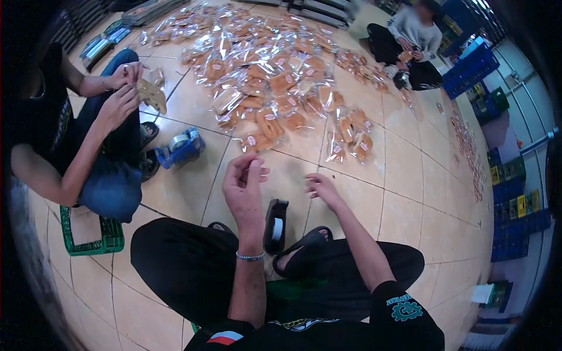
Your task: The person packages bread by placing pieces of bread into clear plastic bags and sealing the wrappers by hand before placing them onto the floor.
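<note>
- Tape dispenser [271,225], black plastic: our landmark.
- Left hand [243,180] beyond it, fingertips near thumb; pinching, we cannot tell.
- Right hand [322,190] beyond-right, fingers loosely spread.
- Tan bread in clear plastic bags [282,83], farther beyond.
- Seemingly between grips; bread calls for forward reach.

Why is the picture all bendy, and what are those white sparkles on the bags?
In the head view, the tiled floor bows near the edges, probably from a wide lens; in the head view, too, the sparkles are light glaring off clear plastic bags.
</note>
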Motion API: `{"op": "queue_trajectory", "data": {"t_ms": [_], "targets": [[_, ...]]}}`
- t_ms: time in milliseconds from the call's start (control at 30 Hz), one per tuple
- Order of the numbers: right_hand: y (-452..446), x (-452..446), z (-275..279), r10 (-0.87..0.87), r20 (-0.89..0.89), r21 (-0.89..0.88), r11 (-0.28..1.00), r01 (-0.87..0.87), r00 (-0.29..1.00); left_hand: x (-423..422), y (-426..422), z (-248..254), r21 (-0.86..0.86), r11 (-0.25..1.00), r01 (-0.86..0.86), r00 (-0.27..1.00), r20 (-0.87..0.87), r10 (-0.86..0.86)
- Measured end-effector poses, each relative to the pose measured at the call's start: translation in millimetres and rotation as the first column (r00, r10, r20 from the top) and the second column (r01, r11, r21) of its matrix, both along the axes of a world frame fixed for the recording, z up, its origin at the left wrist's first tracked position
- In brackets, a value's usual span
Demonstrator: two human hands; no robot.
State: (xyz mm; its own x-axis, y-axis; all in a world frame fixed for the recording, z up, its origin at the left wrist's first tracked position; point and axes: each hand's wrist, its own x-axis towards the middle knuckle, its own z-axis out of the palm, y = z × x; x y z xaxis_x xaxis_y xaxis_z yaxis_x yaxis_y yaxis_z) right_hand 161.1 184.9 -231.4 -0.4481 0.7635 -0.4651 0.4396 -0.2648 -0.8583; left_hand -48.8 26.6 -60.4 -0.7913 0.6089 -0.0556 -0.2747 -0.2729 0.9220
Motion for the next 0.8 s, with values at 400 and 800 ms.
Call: {"op": "queue_trajectory", "data": {"t_ms": [400,800], "targets": [[76.5,-203.6,-95.9,-0.727,0.264,0.913,0.400,0.078,0.633,-30.7,-21.6,-9.4,0.093,0.955,-0.283,0.871,0.441,0.215],[75.7,-163.4,49.0,0.224,0.306,0.596,0.712,-0.370,0.925,-29.2,-6.5,-35.1,-0.085,0.996,-0.021,0.987,0.155,0.034]]}}
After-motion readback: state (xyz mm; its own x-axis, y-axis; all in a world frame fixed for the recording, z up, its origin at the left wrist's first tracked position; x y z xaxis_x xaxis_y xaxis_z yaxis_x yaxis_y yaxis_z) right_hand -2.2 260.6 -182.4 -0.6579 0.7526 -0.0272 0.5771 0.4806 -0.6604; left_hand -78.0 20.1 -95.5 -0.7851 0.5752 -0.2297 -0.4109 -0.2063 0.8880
